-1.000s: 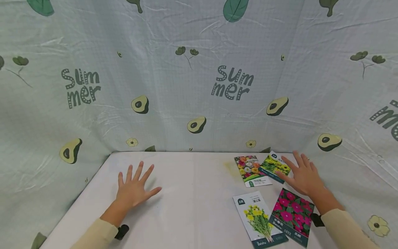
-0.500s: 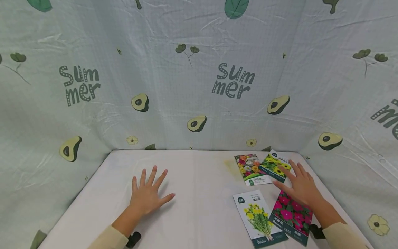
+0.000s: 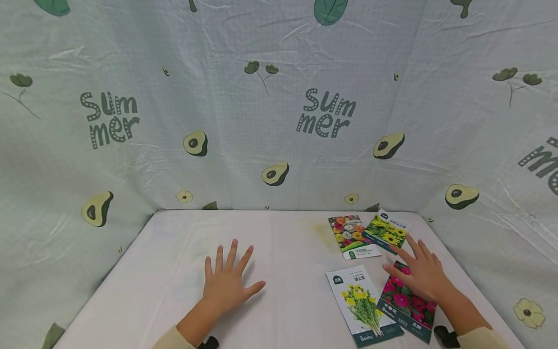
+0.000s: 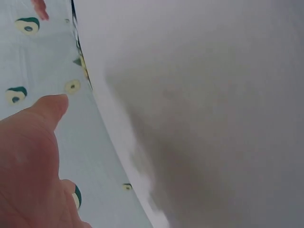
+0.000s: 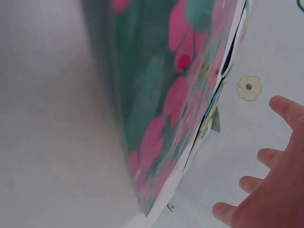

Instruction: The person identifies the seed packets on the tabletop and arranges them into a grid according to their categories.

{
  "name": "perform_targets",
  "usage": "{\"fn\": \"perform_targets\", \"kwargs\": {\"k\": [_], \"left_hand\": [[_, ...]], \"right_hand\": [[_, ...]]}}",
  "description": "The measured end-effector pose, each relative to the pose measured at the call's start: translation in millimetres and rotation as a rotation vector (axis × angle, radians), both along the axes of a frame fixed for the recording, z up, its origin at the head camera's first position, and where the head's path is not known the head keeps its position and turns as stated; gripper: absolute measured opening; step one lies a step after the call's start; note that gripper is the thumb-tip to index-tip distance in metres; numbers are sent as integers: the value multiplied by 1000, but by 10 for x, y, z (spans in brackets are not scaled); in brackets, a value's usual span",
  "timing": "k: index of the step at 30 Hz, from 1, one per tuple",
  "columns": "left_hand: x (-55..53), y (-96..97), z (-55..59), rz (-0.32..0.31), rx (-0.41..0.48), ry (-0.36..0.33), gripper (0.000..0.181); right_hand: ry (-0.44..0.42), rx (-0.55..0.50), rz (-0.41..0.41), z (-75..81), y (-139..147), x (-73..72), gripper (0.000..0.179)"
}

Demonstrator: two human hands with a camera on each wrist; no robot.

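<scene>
My left hand [image 3: 226, 288] hovers over the bare white tabletop left of the packets, fingers spread, holding nothing; in the left wrist view its thumb [image 4: 50, 109] sticks out above the surface. My right hand [image 3: 420, 274], fingers apart, hangs over a packet with magenta flowers [image 3: 401, 300] and covers part of it. That packet overlaps a white packet with yellow flowers [image 3: 359, 300]. Behind them, a packet with yellow blooms on green [image 3: 385, 230] partly covers one with multicoloured flowers [image 3: 348, 237]. The right wrist view shows the magenta packet [image 5: 156, 118] close up, apart from the fingers.
The white table [image 3: 283, 252] ends at a hanging pale cloth [image 3: 244, 116] printed with avocados and "summer". The cloth also closes off both sides. A dark strap piece [image 3: 445, 335] sits at the right wrist, and another [image 3: 209, 342] at the left.
My left hand has moved right and toward the front of the table. My right hand has drawn back from the yellow-bloom packet to over the magenta one. The packets lie as before.
</scene>
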State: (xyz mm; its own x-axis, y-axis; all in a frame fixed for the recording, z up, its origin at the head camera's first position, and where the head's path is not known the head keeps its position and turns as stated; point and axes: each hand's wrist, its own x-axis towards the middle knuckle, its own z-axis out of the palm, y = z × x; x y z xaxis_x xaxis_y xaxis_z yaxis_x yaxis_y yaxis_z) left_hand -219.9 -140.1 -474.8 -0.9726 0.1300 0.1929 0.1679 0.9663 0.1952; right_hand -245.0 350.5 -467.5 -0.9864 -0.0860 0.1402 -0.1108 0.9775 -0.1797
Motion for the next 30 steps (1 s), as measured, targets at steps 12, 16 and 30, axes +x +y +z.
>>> {"fn": "perform_targets", "kwargs": {"k": [12, 16, 30], "left_hand": [[125, 422, 18, -70, 91, -54, 83], [166, 591, 16, -115, 109, -48, 82], [237, 1121, -6, -209, 104, -117, 91]], "right_hand": [[-46, -31, -11, -53, -14, 116, 81], [-47, -47, -19, -41, -39, 162, 80], [-81, -66, -28, -25, -55, 268, 81]]}}
